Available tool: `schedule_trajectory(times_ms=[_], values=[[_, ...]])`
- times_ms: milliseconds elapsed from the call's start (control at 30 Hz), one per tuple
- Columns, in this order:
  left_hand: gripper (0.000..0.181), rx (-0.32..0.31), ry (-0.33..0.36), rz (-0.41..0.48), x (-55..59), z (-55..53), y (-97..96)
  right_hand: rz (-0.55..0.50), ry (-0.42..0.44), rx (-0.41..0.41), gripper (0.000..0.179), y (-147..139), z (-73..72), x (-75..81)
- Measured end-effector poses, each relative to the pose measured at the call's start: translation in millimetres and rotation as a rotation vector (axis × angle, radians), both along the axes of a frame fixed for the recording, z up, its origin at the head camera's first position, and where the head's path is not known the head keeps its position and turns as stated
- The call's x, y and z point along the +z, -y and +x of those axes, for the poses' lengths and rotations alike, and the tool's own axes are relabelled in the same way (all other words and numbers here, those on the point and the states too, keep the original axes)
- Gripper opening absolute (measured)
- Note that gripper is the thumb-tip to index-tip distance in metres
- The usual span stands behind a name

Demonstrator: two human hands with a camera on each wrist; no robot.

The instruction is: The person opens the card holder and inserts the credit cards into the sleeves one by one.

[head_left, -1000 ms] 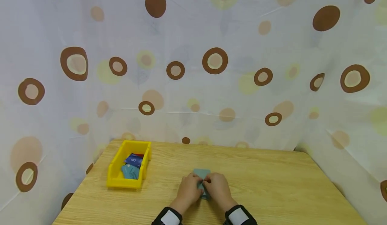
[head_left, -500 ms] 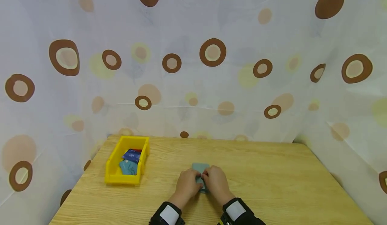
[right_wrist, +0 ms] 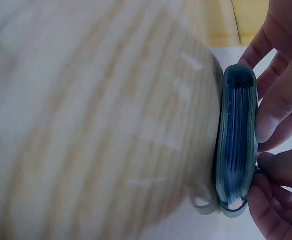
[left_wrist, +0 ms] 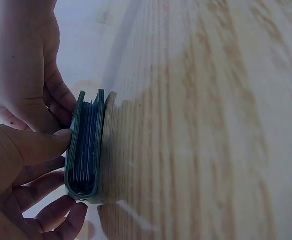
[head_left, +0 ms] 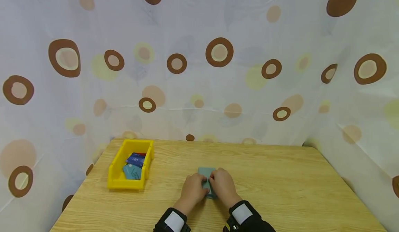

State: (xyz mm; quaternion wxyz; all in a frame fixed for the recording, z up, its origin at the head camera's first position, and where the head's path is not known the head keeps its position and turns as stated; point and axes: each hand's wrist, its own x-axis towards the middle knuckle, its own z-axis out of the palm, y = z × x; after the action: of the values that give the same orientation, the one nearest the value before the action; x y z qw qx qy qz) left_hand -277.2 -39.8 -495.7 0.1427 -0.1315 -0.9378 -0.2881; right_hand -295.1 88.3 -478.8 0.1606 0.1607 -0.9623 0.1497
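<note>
A teal card holder (head_left: 206,171) lies flat on the table in front of me, with a stack of clear sleeves showing between its covers in both wrist views. My left hand (head_left: 193,189) holds it from the left, thumb (left_wrist: 56,140) on the upper cover and fingers about the rounded spine. From the right, my right hand (head_left: 223,184) pinches at the upper cover's edge with thumb and forefinger (right_wrist: 275,162). Both hands hide much of the cover in the head view.
Left of the hands stands a yellow bin (head_left: 113,176) holding a dark blue packet (head_left: 135,160), a light blue packet (head_left: 132,172) and something red. The wooden table (head_left: 280,187) meets a dotted curtain (head_left: 199,86) behind and at both sides.
The head view has tipped down, so everything appears higher. Both hands stay on the card holder; the right fingertips have shifted slightly away from the left ones.
</note>
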Motion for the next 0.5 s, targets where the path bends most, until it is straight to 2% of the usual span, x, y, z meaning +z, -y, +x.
schedule_trajectory(times_ms=[67,100,133,233,333,500], values=[[0.028,0.008,0.004,0.0,1.6,-0.7,-0.6,0.079,-0.072,0.014,0.015,2,-0.5,0.5],[0.028,0.016,0.034,0.008,9.0,2.2,-1.7,0.112,-0.113,0.02,0.016,2,-0.8,0.4],[0.027,0.019,0.04,0.007,9.9,2.0,-2.3,0.143,-0.145,0.02,0.018,3,-1.0,-0.2],[0.027,0.025,0.057,-0.002,11.8,2.2,-4.0,0.188,-0.194,0.024,0.019,4,-1.6,-1.7],[0.031,0.037,0.084,0.023,12.1,3.4,-5.0,0.219,-0.152,0.027,0.018,5,-0.9,-0.4],[0.04,0.063,0.106,0.062,8.8,3.7,-4.5,0.343,-0.073,0.074,0.014,8,2.3,5.2]])
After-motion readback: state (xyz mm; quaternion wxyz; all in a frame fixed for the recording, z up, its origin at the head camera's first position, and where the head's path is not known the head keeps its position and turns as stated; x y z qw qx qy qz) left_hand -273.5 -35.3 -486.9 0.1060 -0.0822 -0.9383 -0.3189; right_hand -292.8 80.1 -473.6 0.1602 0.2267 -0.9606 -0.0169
